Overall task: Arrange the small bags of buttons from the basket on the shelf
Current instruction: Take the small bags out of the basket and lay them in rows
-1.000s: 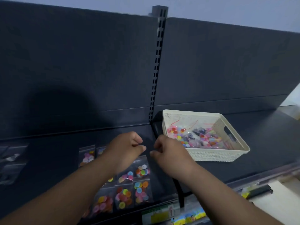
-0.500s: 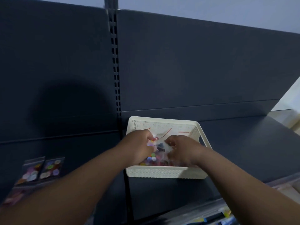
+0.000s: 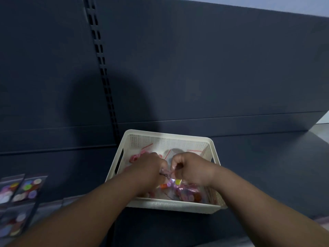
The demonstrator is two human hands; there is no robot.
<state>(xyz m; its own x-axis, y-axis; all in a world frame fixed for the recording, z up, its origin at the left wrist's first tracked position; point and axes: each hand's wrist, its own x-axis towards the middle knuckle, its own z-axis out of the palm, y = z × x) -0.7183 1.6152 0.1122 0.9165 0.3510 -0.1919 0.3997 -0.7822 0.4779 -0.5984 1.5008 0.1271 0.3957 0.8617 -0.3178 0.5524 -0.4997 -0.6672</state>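
Reaching into the basket [image 3: 167, 138], both hands meet over its centre. The left hand [image 3: 149, 168] has its fingers curled and pinches one end of the upper edge of a small bag [image 3: 173, 182]. The right hand [image 3: 192, 168] has its fingers curled and pinches the other end of that edge. The frame is blurred here, so the exact grip points on the film are not certain.

Orientation of the small bag:
- The pinched edge runs left to right between the two hands.
- The long axis appears to run from that edge down toward the near wall of the basket.
- The filled end, with yellow, orange and purple buttons, points toward the person.

Containers and contents:
- The basket is cream, perforated and rectangular. It stands on the dark shelf [image 3: 267, 175] with its rear wall close to the back panel [image 3: 195, 68]. A handle slot shows in its left wall.
- Inside it lie loose bags [image 3: 188, 196] of pink and red buttons, mostly against the near wall. More pink buttons show behind the left hand.
- Red seal strips show against the rear inner wall.

At the far left of the shelf, well apart from the basket, laid-out bags [image 3: 26, 188] lie flat side by side, long axes running front to back. A slotted upright [image 3: 101, 68] divides the back panel, and a round shadow [image 3: 106, 113] falls across it.
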